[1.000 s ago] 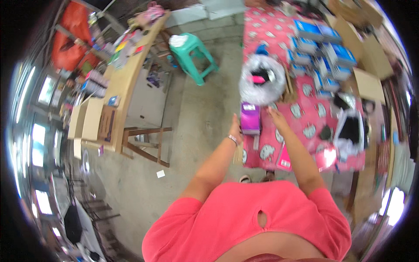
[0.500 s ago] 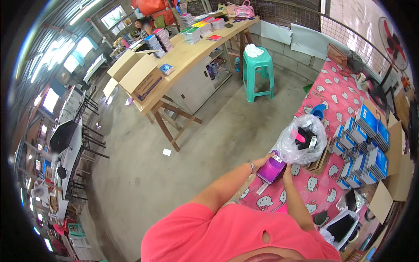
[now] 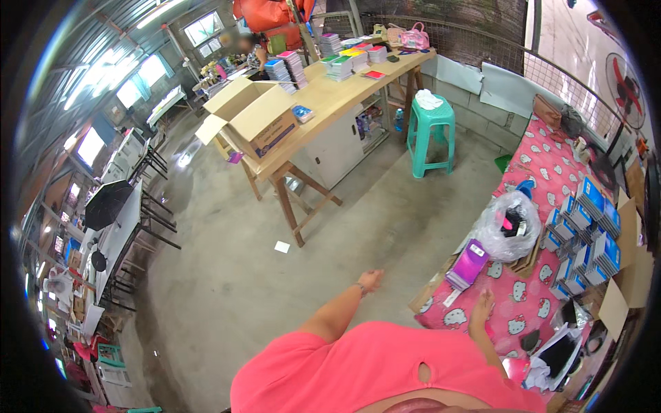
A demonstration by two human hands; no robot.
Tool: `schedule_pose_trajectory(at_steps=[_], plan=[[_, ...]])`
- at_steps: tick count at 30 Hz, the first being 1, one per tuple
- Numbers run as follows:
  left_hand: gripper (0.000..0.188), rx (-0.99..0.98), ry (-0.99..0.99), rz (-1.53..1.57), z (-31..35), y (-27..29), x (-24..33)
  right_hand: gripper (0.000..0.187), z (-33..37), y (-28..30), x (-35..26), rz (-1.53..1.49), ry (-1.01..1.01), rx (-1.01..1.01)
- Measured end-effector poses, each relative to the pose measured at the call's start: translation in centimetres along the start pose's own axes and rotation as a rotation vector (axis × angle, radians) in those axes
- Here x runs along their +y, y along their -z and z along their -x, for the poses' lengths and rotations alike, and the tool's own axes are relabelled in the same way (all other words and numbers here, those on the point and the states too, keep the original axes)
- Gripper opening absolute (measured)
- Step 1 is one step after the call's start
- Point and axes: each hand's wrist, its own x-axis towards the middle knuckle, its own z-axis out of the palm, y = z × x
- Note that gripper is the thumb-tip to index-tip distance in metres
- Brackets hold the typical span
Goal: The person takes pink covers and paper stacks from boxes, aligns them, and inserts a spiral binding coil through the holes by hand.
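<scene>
A stack of purple spiral notebooks [image 3: 467, 264] lies near the left edge of the pink, cat-print covered table [image 3: 493, 292], beside a clear plastic bag [image 3: 509, 227] with black and pink things in it. My left hand [image 3: 372, 280] hangs over the concrete floor, left of the table, its fingers loosely bent and apart with nothing in them. Close below the notebooks, my right hand [image 3: 484, 303] is over the pink cover, fingers stretched out and empty. A small white tag [image 3: 452, 298] sticks out by the notebooks' lower end.
Blue-covered notebook stacks [image 3: 589, 255] stand at the right by an open carton [image 3: 628, 275]. Across the floor, a wooden table [image 3: 330, 103] bears an open cardboard box [image 3: 251, 120] and notebook piles. A green stool [image 3: 432, 134] stands between. Another person [image 3: 255, 55] is far back.
Both hands have let go of the purple notebooks, which stay on the pink table. My left hand has moved left over the floor, my right hand back toward me. The view has shifted left.
</scene>
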Motion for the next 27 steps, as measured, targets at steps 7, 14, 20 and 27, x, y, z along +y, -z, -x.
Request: schedule_pose_trajectory(at_steps=[7,14,20,27], plan=[[0.047,0.302,0.337,-0.414,11.9,20.8,-20.3,0.032,12.8,-9.3,-2.4,0.042,0.094,-0.278],[0.047,0.367,0.613,-0.019,26.0,26.5,-34.4,0.026,18.2,-18.0,-8.4,0.192,0.546,-0.532],[0.046,0.416,0.566,0.208,30.7,25.2,-39.5,0.023,21.3,-23.2,-14.5,0.208,0.504,-0.856],[0.045,0.418,0.42,0.274,29.3,24.5,-38.7,0.021,23.6,-29.1,-15.6,0.242,0.485,-1.152]])
